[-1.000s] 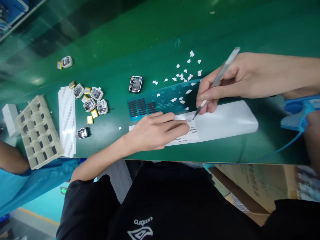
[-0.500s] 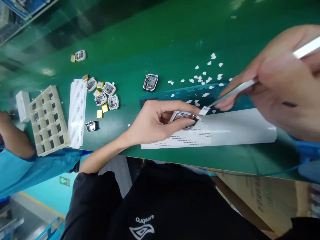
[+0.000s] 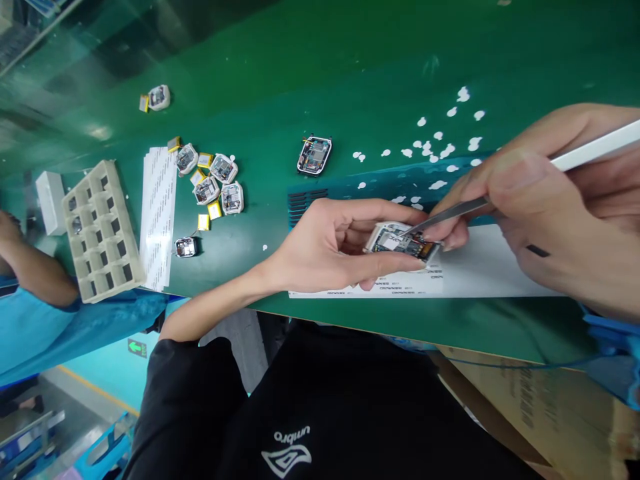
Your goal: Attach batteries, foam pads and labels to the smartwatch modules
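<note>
My left hand (image 3: 325, 243) grips an open watch case (image 3: 373, 239) by its edges, thumb along the near side and fingers along the far side. The circuit board inside faces up. On that board lies a small white label (image 3: 392, 241) with dark print. My right hand (image 3: 545, 207) is closed around a pair of tweezers (image 3: 453, 213), whose tip reaches into the case at the label. Whether the tips still pinch the label I cannot tell. Both hands are over a white printed adhesive sheet (image 3: 483, 267) on the green table.
A dark watch case (image 3: 314, 156) lies beyond my left hand, near scattered white paper bits (image 3: 439, 185). Several white cases (image 3: 223, 169) with yellow batteries sit to the left, beside paper strips (image 3: 157, 213) and a beige compartment tray (image 3: 103, 233). Another person's arm (image 3: 37, 273) is at far left.
The white label, held off the case's right edge by the tweezers, is now on the board inside. My right hand has moved inward, and the case is turned more toward me.
</note>
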Available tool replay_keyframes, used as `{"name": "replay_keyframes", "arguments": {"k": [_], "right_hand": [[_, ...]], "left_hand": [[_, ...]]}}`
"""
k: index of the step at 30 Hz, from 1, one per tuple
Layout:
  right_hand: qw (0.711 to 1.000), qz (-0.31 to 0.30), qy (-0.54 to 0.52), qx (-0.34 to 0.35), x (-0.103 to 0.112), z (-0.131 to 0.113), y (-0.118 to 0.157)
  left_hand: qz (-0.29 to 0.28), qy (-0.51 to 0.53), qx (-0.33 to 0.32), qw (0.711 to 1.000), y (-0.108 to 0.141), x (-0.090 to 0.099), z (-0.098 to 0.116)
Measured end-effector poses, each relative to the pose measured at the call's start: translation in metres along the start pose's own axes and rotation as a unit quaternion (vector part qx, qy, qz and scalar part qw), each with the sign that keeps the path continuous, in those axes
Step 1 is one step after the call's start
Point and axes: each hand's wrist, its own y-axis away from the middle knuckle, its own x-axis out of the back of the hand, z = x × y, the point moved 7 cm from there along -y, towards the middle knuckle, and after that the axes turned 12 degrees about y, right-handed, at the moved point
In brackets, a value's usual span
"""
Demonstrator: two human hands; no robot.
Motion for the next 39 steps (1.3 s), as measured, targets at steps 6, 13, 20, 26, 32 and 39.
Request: {"name": "replay_keyframes", "arguments": {"k": [6, 13, 20, 26, 32, 39], "right_hand": [[1.000, -0.004, -0.017, -0.005, -0.0013, -0.0011, 0.0014], [1.000, -0.010, 0.000, 0.015, 0.0004, 0.0008, 0.0043], [1.000, -0.015, 0.006, 0.014, 0.0035, 0.0013, 0.0032], [1.000, -0.011, 0.003, 0.011, -0.0005, 0.0031, 0.0036], [0.999, 0.007, 0.019, 0.027, 0.0000, 0.0030, 0.0048], [0.997, 0.026, 0.046, 0.047, 0.0011, -0.0005, 0.0045]], "left_hand": [[-0.004, 0.044, 0.007, 0.999, 0.0008, -0.0042, 0.0011], [0.002, 0.071, 0.022, 0.997, 0.0023, -0.0055, 0.0011], [0.000, 0.058, 0.014, 0.998, 0.0027, -0.0059, 0.0015], [0.017, 0.150, 0.054, 0.987, 0.0018, -0.0058, -0.0011], [0.026, 0.190, 0.052, 0.980, 0.0012, -0.0041, -0.0001], [0.013, 0.192, 0.027, 0.981, 0.0012, -0.0031, -0.0080]]}}
